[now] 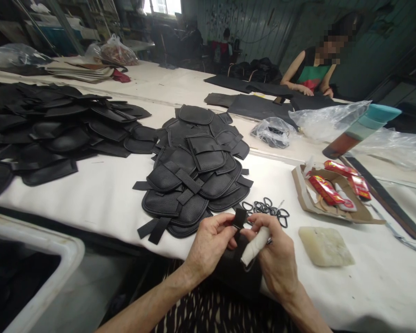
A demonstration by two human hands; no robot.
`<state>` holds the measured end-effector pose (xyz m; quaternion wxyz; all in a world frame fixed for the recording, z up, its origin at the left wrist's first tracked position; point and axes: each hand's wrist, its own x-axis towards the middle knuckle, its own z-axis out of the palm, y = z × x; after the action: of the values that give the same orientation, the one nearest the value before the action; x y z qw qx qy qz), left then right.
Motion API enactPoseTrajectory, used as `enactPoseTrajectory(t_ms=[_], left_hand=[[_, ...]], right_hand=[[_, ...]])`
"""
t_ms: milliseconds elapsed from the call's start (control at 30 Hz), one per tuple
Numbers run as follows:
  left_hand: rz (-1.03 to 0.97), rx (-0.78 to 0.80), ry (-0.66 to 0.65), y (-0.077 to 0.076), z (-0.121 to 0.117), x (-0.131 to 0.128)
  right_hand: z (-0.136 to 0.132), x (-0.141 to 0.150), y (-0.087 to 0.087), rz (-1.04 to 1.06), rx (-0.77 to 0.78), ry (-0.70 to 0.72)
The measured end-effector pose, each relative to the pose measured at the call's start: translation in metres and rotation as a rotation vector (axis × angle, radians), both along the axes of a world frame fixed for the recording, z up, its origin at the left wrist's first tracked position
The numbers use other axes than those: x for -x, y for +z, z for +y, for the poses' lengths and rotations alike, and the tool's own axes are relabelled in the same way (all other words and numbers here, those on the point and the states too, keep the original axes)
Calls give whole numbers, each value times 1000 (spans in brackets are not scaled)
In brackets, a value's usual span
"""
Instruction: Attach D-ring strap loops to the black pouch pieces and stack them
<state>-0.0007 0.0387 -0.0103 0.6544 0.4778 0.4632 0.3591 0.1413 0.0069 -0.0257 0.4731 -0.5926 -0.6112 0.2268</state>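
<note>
My left hand [211, 243] is closed, thumb and fingers pinching a short black strap [240, 217] that stands up from a black leather piece [237, 270] near the table's front edge. Curled close beside it, my right hand [279, 256] grips a tool with a white-wrapped handle [255, 245]; its working end is hidden. The right fingertips come up to the strap, but whether they touch it I cannot tell. Just beyond the hands lie several black D-shaped rings [268, 208]. A heap of stitched black leather pads with straps [194, 171] sits ahead to the left.
A bigger pile of black pads [55, 125] covers the left. To the right are a cardboard tray [301, 194] with red boxes, a pale waxy block [326, 246] and a blue-lidded bottle [362, 129]. A white bin [72, 252] stands lower left. Across the table, a person [314, 74] handles black sheets.
</note>
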Motion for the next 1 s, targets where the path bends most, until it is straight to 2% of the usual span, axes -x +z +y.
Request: enactPoseTrajectory(t_ms=[100,200,367,467,567,667,733,833,867,933,1000], left_hand=[[40,-41,16,1,-3,-2],[91,-99,32,0,-6,-3],[181,-162,56,-5,-8,-2],[185,-175,61,-4,-8,-1],[168,-149,86,6,-9,2],[198,-135,163,16,-12,11],[121,-2,93,17,-14,18],[-161,441,-193,11,-15,27],[-253,577,-251,8,-14,29],[-394,742,-261,4,-12,32],[-489,787,-197,3,-10,33]], right_hand=[[3,2,7,219,192,-23],[8,2,12,352,243,51],[10,3,15,337,293,104],[9,5,14,292,278,89],[10,4,15,302,220,62],[15,0,19,322,168,31],[17,-2,24,307,138,31],[16,-1,28,245,84,87],[13,0,28,217,60,125],[6,5,26,154,6,228],[-3,10,24,73,-77,352]])
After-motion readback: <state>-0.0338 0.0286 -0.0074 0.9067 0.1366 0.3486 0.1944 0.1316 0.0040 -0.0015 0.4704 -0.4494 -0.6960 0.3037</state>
